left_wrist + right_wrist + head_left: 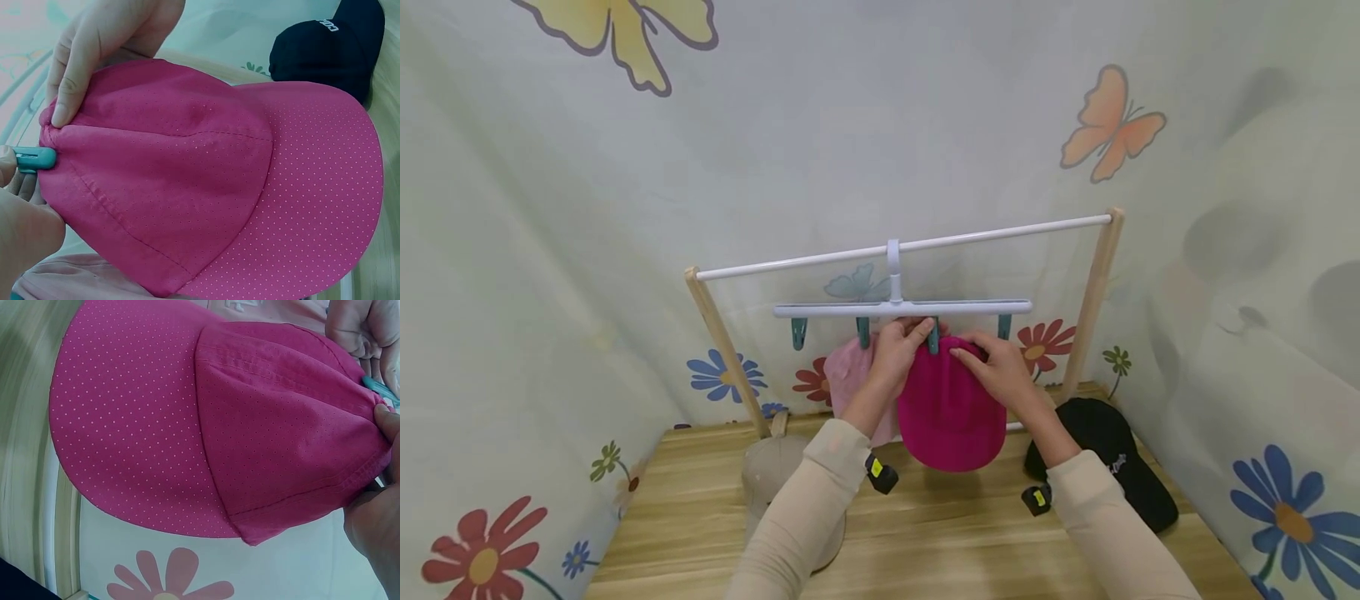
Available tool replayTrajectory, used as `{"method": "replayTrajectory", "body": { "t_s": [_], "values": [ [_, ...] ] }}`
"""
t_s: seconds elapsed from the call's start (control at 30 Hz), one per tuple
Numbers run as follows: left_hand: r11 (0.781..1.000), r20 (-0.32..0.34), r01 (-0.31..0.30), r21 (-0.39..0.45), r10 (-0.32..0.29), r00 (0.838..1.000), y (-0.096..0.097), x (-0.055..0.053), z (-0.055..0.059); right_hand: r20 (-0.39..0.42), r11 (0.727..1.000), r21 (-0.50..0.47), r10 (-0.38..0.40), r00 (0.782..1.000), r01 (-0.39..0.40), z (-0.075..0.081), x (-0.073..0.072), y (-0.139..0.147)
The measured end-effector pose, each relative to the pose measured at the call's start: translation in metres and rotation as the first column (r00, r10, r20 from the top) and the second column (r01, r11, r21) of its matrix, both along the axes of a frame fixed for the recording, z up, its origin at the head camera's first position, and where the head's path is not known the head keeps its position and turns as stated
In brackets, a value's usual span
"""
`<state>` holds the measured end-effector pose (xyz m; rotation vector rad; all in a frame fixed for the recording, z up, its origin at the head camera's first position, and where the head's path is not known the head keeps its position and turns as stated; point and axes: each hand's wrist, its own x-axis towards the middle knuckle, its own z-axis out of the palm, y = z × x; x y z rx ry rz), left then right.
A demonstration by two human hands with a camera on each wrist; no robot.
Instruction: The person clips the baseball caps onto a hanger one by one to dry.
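A bright pink cap (952, 417) with a dotted brim (325, 181) hangs brim down below a white hanger (835, 311). My left hand (891, 357) pinches a green clip (934, 337) whose tip sits at the top of the cap's crown. My right hand (1002, 372) holds the crown beside that clip, thumb on the near side and the other fingers partly hidden behind the fabric. A pale pink cap (848, 375) hangs to the left from another green clip (862, 332), partly covered by my left hand and the bright cap.
The hanger hooks over the white bar (1007, 234) of a wooden-ended rack. Outer green clips (799, 333) hang at both hanger ends. On the wooden table (910, 542) lie a beige cap (771, 467) at left and a black cap (1086, 425) at right. A patterned curtain surrounds the table.
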<state>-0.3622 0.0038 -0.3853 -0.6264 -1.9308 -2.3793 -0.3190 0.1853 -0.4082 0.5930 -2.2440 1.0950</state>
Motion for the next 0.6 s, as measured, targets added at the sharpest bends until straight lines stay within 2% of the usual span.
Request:
{"method": "replayTrajectory", "body": {
  "t_s": [0.17,0.37,0.6],
  "values": [
    [1.000,0.002,0.004,-0.007,-0.004,1.000,-0.0002,0.0008,-0.0016,-0.011,1.000,0.006,0.005,1.000,-0.005,-0.0004,0.0019,0.0002],
    [1.000,-0.030,-0.002,-0.031,0.002,1.000,-0.0005,0.0005,-0.0046,-0.013,1.000,0.010,-0.003,1.000,0.004,-0.0005,0.0042,-0.0002],
    [1.000,-0.046,-0.005,-0.002,0.005,0.999,0.0006,-0.0008,-0.0068,-0.021,1.000,0.008,-0.005,1.000,0.005,-0.0010,0.0041,-0.0002]
  ]
}}
